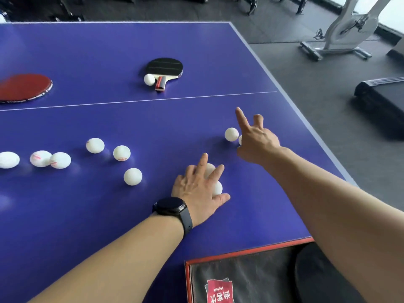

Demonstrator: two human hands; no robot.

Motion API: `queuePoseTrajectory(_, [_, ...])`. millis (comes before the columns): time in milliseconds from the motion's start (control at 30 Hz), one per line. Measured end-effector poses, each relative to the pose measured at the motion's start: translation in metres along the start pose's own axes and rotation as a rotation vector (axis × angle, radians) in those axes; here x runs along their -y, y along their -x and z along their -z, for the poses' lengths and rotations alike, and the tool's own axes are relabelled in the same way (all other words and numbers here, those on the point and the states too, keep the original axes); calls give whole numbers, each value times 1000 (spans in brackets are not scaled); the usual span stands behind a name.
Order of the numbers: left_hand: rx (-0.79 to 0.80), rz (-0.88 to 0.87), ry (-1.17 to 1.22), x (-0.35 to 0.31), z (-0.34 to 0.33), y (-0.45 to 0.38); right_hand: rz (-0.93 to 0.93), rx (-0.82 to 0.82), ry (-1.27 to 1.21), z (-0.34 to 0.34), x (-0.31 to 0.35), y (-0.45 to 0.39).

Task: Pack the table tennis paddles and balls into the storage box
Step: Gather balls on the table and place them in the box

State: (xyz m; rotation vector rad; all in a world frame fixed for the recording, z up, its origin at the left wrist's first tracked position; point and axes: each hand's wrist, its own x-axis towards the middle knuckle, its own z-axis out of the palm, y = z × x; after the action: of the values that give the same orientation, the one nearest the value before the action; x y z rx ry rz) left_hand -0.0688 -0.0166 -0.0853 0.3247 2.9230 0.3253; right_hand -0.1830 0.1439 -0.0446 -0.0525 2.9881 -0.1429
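Several white balls lie scattered on the blue table (pixel 87 215), among them one at mid-table (pixel 133 176) and one far left (pixel 8 159). My left hand (pixel 197 189), a black watch on its wrist, rests over two balls (pixel 216 187), fingers spread. My right hand (pixel 255 138) reaches toward a ball (pixel 231 134), fingers apart, and half hides another ball (pixel 240 139) under its palm. A black paddle (pixel 165 68) lies farther off with a ball (pixel 149 79) against its handle. A red paddle (pixel 24 87) sits at the far left. The red-rimmed storage box (pixel 247 253) is at the bottom right.
The table's right edge runs close beside my right arm. Beyond it on the grey floor stand a white exercise bike (pixel 341 29) and a black treadmill end (pixel 380 95). A white centre line crosses the table.
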Motion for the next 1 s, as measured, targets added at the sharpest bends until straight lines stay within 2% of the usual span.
queuePoseTrajectory(133, [-82,-8,-27,-1,-7,-4,14,88,116,-6,11,-38])
queuePoseTrajectory(267, [-113,-18,17,2,-7,-5,83,86,167,-15,12,-43])
queuePoseTrajectory(333, [-167,47,137,6,-3,-7,133,73,187,-17,15,-43])
queuePoseTrajectory(433, [-383,191,369,24,11,-23,220,48,164,-22,17,-37])
queuePoseTrajectory(500, [-424,251,450,40,22,-38,305,6,120,-26,14,-24])
queuePoseTrajectory(567, [-330,284,430,50,32,-50,390,-16,94,-30,11,-9])
queuePoseTrajectory(667, [-112,245,207,49,40,-64,480,-20,95,-34,9,15])
queuePoseTrajectory(767, [32,170,-20,39,44,-79,508,-3,104,-36,8,35])
queuePoseTrajectory(833, [64,130,-67,33,39,-82,500,0,60,-34,3,50])
queuePoseTrajectory(1000, [-4,143,-69,31,20,-55,517,-126,-97,-28,-9,101])
